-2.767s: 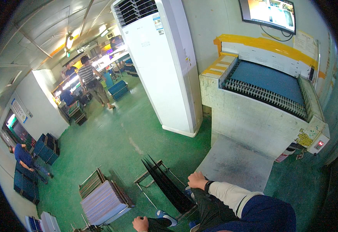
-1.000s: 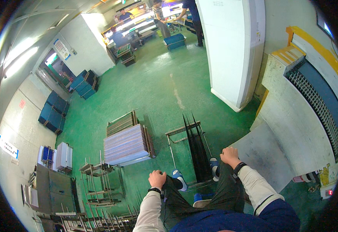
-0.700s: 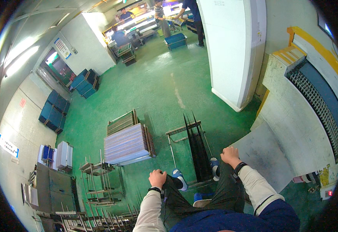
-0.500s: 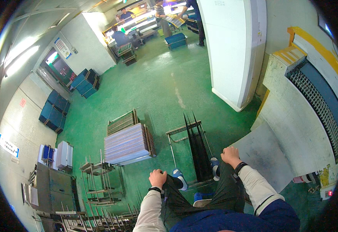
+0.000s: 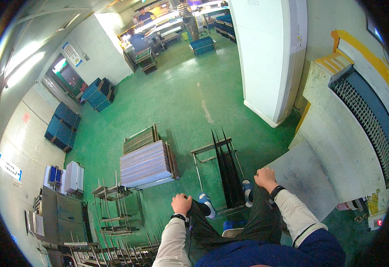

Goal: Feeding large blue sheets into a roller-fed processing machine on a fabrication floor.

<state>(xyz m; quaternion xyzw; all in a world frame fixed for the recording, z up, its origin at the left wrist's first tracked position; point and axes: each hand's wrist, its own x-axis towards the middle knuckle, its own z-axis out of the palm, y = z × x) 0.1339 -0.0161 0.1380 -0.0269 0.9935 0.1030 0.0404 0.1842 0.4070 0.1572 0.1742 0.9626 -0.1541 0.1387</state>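
Note:
My left hand [image 5: 181,204] rests on my left knee, its fingers curled in and closed, with nothing seen in it. On my right knee lies my right hand [image 5: 265,178], also closed in a loose fist, holding nothing I can see. Between my feet, on the floor, stands a low metal rack [image 5: 211,147] with a slotted crossbar. Several thin black panels [image 5: 228,178] stand on edge in it. Neither hand touches the rack. To its left is a rack packed with white-edged flat boards [image 5: 145,164].
A pale machine with a roller conveyor [image 5: 366,120] stands at my right, a metal sheet [image 5: 303,178] beside it. Empty metal racks [image 5: 114,209] are at lower left. Blue crates [image 5: 63,127] line the left wall. A tall white cabinet [image 5: 268,62] stands ahead; people work at a far bench.
My hands have not moved. In the background, the person in dark clothes beside the white cabinet is gone from view, and so is the yellowish panel held there. The striped-shirt person has turned.

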